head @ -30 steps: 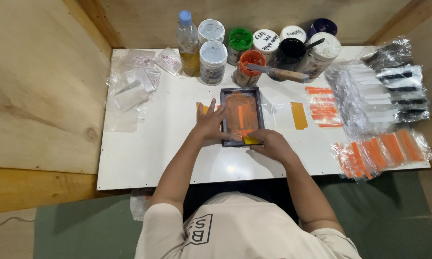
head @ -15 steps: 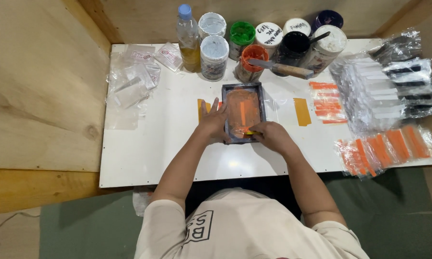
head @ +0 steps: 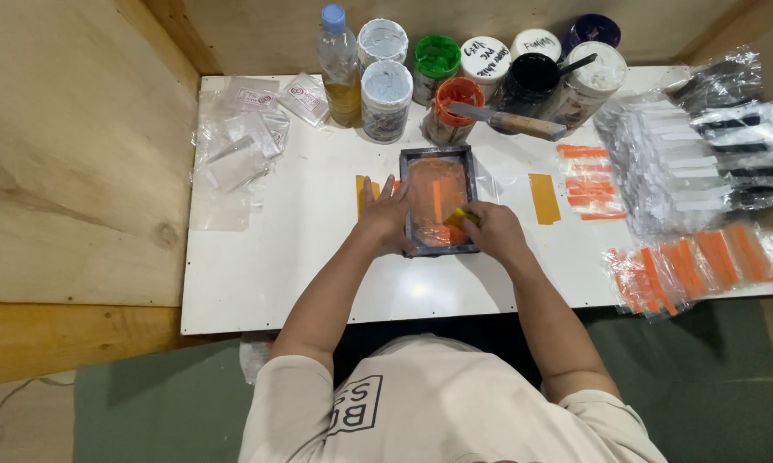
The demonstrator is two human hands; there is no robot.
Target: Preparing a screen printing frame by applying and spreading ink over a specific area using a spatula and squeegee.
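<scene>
A small dark-framed printing screen (head: 439, 199), smeared with orange ink, lies on the white table (head: 275, 274). My left hand (head: 384, 216) presses flat on the frame's left edge and holds it down. My right hand (head: 493, 231) grips a small yellow squeegee (head: 460, 216) that rests on the lower right of the mesh. A clear bag lies under the screen, showing at its right side.
Several ink jars (head: 455, 110), a bottle (head: 338, 67) and a wooden-handled knife (head: 511, 123) stand along the back. Printed orange strips (head: 585, 178) and an amber tape strip (head: 543, 198) lie right; bagged white and black items (head: 703, 159), bagged orange ones (head: 695, 261). Empty clear bags (head: 240, 137) lie left.
My right hand has slid the squeegee down the mesh toward me, then back up slightly. The left hand stays on the frame. The view has shifted a little.
</scene>
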